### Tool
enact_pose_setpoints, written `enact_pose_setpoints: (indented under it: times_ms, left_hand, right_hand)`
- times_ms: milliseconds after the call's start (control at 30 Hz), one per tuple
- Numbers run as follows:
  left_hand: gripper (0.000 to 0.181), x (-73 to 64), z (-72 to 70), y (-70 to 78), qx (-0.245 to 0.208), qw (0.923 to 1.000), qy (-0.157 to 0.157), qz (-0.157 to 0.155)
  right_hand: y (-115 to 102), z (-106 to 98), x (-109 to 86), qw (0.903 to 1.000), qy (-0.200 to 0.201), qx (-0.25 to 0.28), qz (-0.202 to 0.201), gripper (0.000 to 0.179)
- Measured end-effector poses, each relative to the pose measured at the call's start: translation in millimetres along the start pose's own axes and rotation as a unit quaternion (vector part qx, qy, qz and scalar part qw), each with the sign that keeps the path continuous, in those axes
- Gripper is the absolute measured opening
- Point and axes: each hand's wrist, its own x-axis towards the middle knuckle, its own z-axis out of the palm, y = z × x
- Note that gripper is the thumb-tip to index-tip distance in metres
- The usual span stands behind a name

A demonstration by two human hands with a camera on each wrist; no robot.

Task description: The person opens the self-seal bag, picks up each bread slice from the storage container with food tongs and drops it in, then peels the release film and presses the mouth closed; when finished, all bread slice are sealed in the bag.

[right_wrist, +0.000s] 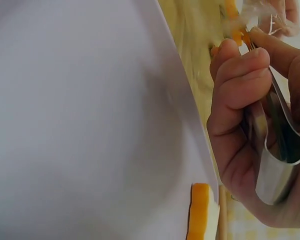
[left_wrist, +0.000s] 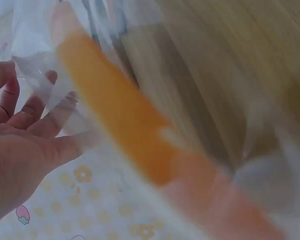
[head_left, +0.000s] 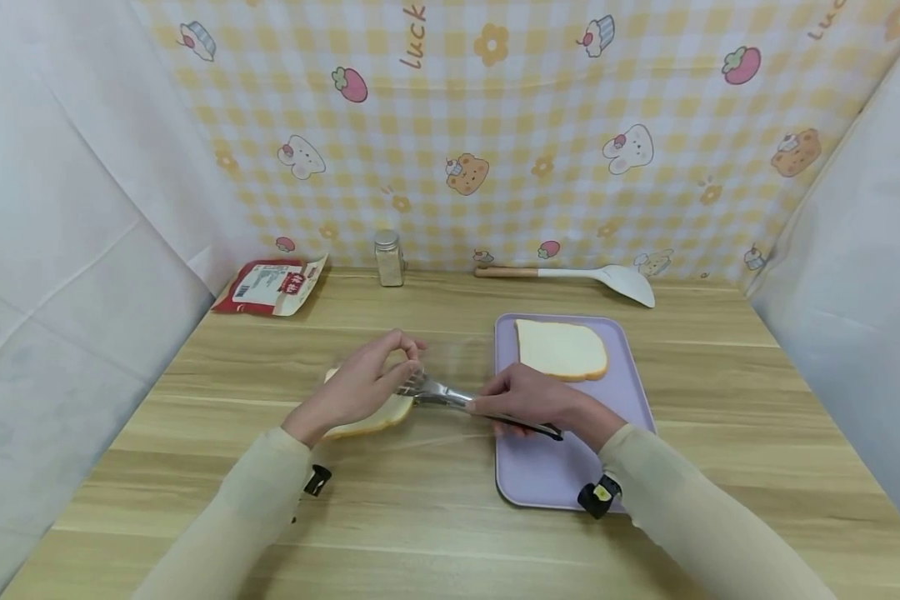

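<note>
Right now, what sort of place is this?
It may be a staged kitchen corner: a yellow-and-white checked sheet printed with cartoons backs a wood-grain tabletop, where a white, brown-crusted bread slice lies on a rectangular lilac tray near a white-and-wood spatula.

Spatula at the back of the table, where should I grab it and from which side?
Probably by the wooden handle, coming from the front and above. The spatula lies lengthwise just in front of the patterned backdrop, which blocks the rear, and its slim, straight handle looks easier to wrap than the broad white head.
</note>
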Motion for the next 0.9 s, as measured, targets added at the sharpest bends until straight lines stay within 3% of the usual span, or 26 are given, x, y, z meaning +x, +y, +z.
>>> enact_pose_setpoints:
  times_ms: [267, 600, 900]
  left_hand:
    - [0.007, 2.2, 4.0, 1.4, -0.01, 0.9999, -0.001, 0.001]
    - [0.007, 3.3, 8.8, -1.7, 0.005, 0.9998, 0.014, 0.013]
    - [0.01, 1.7, 10.2, -6.5, 0.011, 0.9998, -0.008, -0.016]
  right_hand:
    - [-10, 6, 2.0, 1.0, 0.004, -0.002, 0.003, 0.031]
    - [-14, 15, 11.9, 0.9999, 0.002, -0.012, 0.003, 0.039]
    - [-10, 22, 14.6, 0.999, 0.013, -0.041, 0.01, 0.043]
